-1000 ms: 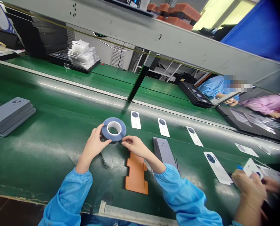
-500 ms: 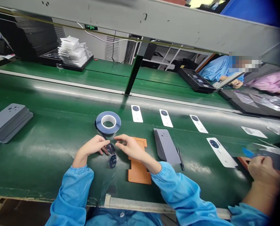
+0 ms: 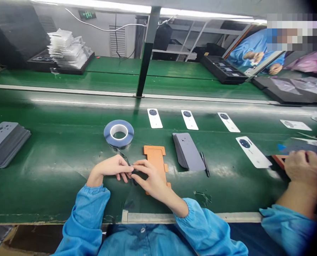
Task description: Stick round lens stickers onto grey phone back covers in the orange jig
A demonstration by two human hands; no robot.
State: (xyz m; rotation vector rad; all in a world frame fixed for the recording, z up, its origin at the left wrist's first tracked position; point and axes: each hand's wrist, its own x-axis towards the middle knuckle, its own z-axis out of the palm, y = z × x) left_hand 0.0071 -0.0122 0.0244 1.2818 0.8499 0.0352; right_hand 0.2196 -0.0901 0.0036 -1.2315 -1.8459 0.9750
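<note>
Green table [image 3: 59, 193] | gray phone-back panels [image 3: 6, 142] stacked far left | left hand [image 3: 112, 168], fingers clamped on dark film strip [image 3: 122, 154] from blue roll [image 3: 118, 143] | right hand [image 3: 149, 177], fingers at strip, grip unclear | orange notched plate [image 3: 155, 157] alongside

A green counter [image 3: 65, 160] is stretching beneath the hands [image 3: 111, 166]. Just beyond them, a blue tape roll [image 3: 119, 144] is lying; an orange plate [image 3: 156, 156] is lying partly hidden by them. Rightward, a grey stack [image 3: 189, 153] and black pen [image 3: 205, 165] are resting, with white panels [image 3: 154, 121] lying farther beyond. Well leftward, another grey stack [image 3: 5, 144] is sitting.
</note>
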